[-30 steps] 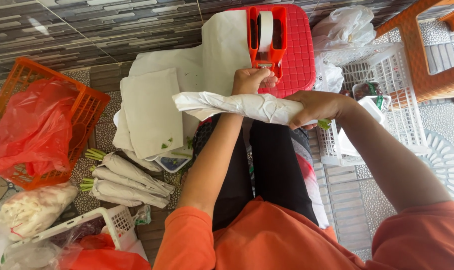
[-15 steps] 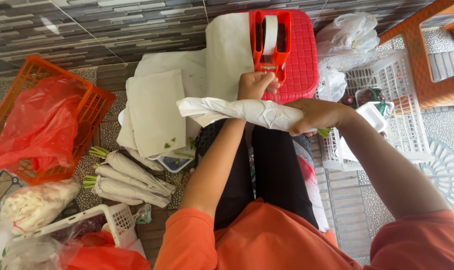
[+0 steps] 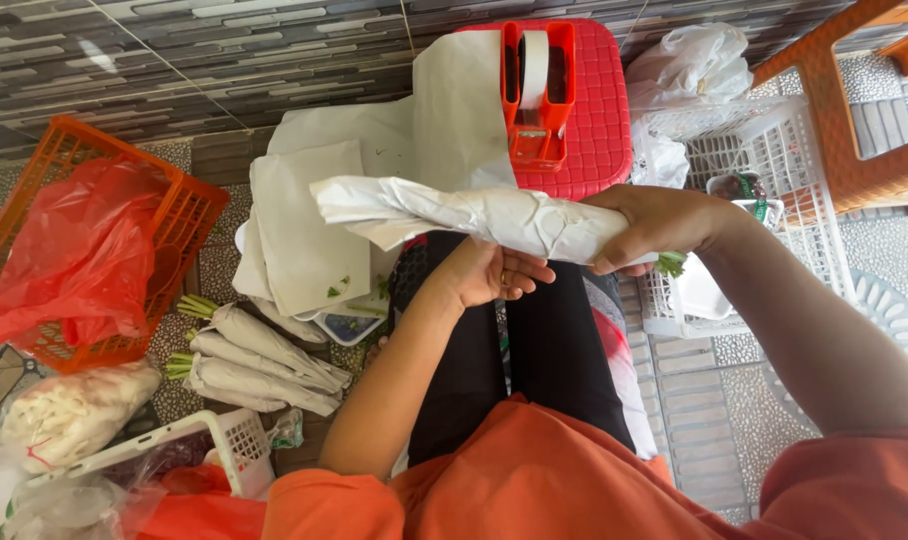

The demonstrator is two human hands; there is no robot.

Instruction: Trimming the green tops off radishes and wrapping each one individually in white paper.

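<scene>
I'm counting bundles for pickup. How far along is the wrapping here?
Done: three wrapped bundles lie on the floor, green stems showing. In hand: a fourth paper-wrapped bundle, gripped at its stem end by the right hand, with the left hand beneath it. Left: a stack of unused paper sheets; the tape dispenser sits ahead.

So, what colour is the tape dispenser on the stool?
Orange, seen in the head view: the tape dispenser stands on the red stool.

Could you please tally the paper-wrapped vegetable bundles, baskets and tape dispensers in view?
Paper-wrapped vegetable bundles: 4, one held in the right hand at, three on the floor
Baskets: 3, one orange, two white
Tape dispensers: 1, orange
Total: 8
</scene>
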